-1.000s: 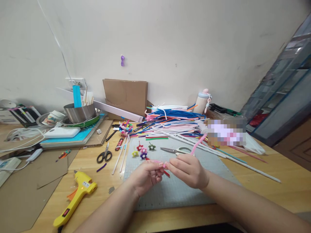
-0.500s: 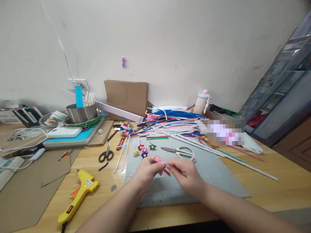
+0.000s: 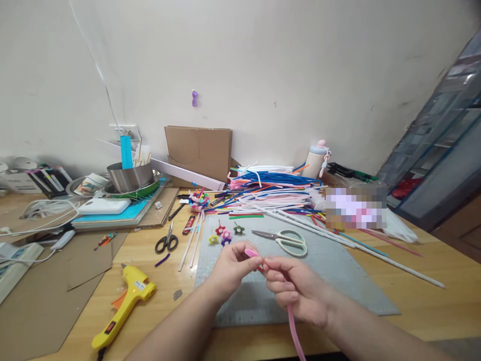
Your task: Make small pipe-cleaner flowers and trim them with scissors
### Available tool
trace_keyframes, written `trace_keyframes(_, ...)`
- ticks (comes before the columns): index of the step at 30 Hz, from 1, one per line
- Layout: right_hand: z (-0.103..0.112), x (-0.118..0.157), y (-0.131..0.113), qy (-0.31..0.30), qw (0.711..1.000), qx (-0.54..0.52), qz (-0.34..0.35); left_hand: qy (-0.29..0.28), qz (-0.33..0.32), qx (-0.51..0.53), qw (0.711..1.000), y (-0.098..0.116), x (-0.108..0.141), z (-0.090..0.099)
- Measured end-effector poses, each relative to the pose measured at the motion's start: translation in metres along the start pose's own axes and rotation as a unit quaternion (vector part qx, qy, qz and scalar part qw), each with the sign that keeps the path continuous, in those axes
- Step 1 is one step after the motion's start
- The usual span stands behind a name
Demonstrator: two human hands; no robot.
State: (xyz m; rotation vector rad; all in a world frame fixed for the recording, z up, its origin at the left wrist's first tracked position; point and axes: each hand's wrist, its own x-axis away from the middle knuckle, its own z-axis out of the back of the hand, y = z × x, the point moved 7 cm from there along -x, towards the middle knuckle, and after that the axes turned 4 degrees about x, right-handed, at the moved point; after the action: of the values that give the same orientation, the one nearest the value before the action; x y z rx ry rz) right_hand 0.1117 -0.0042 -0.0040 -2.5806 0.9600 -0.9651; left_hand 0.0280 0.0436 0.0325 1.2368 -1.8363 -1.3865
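Above the grey cutting mat (image 3: pixel 338 281), my left hand (image 3: pixel 233 265) pinches a bent end of pink pipe cleaner with thumb and fingers. My right hand (image 3: pixel 296 286) meets it fingertip to fingertip, its fingers curled round the pink pipe cleaner (image 3: pixel 294 328), whose long tail hangs below the palm towards the table edge. A bit of red (image 3: pixel 259 269) shows between the hands; where it is held is mostly hidden. Just beyond them lie several small pipe cleaner flowers (image 3: pixel 226 235) and pale-handled scissors (image 3: pixel 287 241).
A heap of coloured pipe cleaners (image 3: pixel 278 183) lies at the back, long white ones (image 3: pixel 394 265) reaching right. To the left are black-handled scissors (image 3: pixel 166 243) and a yellow glue gun (image 3: pixel 131 296). A metal bowl (image 3: pixel 130 176) and a bottle (image 3: pixel 314 163) stand near the wall.
My right hand has turned so its curled fingers show, and a long pink tail now hangs from it. My left hand keeps its pinch. The view has shifted slightly.
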Motion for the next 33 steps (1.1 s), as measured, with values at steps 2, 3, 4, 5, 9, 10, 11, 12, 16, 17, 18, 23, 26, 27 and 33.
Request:
trace_keyframes(2, -0.002, 0.000, 0.002, -0.006, 1.000, -0.015, -0.008, 0.004, -0.010, -0.002, 1.000, 0.001, 0.000, 0.000)
trace_keyframes(3, -0.004, -0.001, 0.003, -0.009, 1.000, -0.022, -0.012, 0.006, -0.014, -0.005, 1.000, 0.001, 0.001, 0.000)
trace_keyframes(4, -0.005, -0.001, 0.005, -0.013, 0.999, -0.030, -0.015, 0.008, -0.018, -0.010, 1.000, 0.002, 0.001, -0.001)
trace_keyframes(5, -0.006, -0.001, 0.006, -0.017, 0.999, -0.038, -0.019, 0.009, -0.023, -0.014, 1.000, 0.003, 0.001, -0.001)
trace_keyframes(9, -0.010, 0.001, 0.007, -0.035, 0.998, -0.053, -0.010, 0.006, -0.019, -0.024, 1.000, 0.004, 0.000, 0.000)
trace_keyframes(10, -0.010, 0.001, 0.005, -0.043, 0.998, -0.038, 0.003, 0.009, -0.014, -0.020, 1.000, 0.004, 0.000, 0.001)
trace_keyframes(11, -0.011, 0.003, 0.003, -0.051, 0.999, -0.013, 0.016, 0.011, -0.008, -0.013, 1.000, 0.003, -0.001, 0.002)
trace_keyframes(12, -0.011, 0.004, 0.002, -0.056, 0.998, 0.024, 0.030, 0.015, -0.001, -0.007, 1.000, 0.002, -0.002, 0.003)
trace_keyframes(16, -0.007, 0.009, -0.009, -0.015, 0.965, 0.235, 0.119, 0.036, 0.017, 0.002, 0.999, -0.003, -0.003, 0.009)
trace_keyframes(17, -0.006, 0.011, -0.015, 0.010, 0.942, 0.293, 0.160, 0.043, 0.017, 0.001, 0.999, -0.004, -0.003, 0.010)
trace_keyframes(18, -0.007, 0.013, -0.022, 0.037, 0.912, 0.352, 0.206, 0.048, 0.017, 0.000, 0.999, -0.005, -0.003, 0.011)
trace_keyframes(23, -0.021, 0.033, -0.047, 0.124, 0.707, 0.575, 0.393, 0.042, 0.040, 0.005, 0.998, -0.010, -0.002, 0.011)
trace_keyframes(26, -0.028, 0.041, -0.051, 0.141, 0.623, 0.633, 0.437, 0.032, 0.052, 0.005, 0.998, -0.012, -0.003, 0.010)
trace_keyframes(27, -0.029, 0.042, -0.051, 0.144, 0.609, 0.640, 0.446, 0.030, 0.053, 0.004, 0.998, -0.012, -0.003, 0.010)
trace_keyframes(33, -0.011, 0.020, -0.038, 0.099, 0.799, 0.512, 0.300, 0.017, 0.046, 0.007, 0.999, -0.010, -0.002, 0.007)
